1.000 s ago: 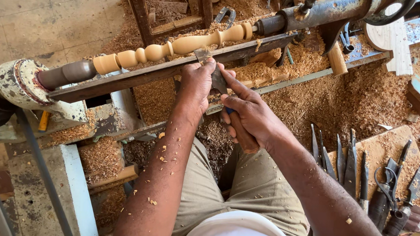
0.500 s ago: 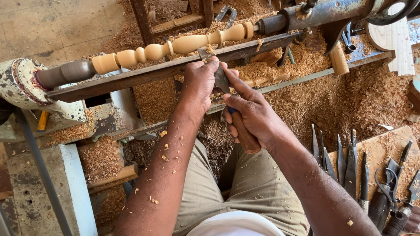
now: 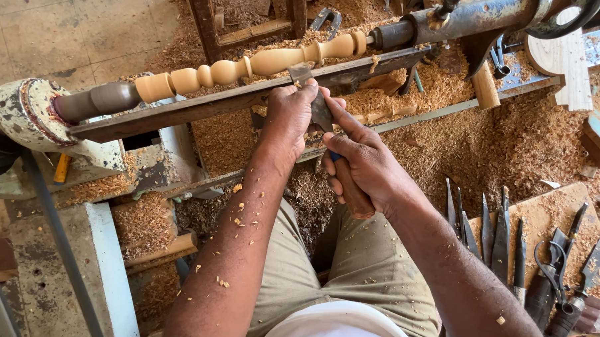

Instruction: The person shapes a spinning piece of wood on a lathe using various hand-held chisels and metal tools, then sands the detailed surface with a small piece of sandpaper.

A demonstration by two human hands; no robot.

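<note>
Two hands gripped the chisel [image 3: 319, 109]: left hand [image 3: 290, 115] fingers pressed its blade onto the rest bar [image 3: 202, 105], right hand [image 3: 363, 167] wrapped the handle; steady pressure against the spindle [image 3: 250, 64] suited best.

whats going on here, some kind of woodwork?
Yes, woodturning. A person seated at a wood lathe presses a chisel against a pale turned spindle mounted between its ends. The left hand pins the blade on the tool rest, while the right hand holds the wooden handle low. The spindle already shows beads and curves. Shavings cover the bench, and more chisels lie at the right.
</note>
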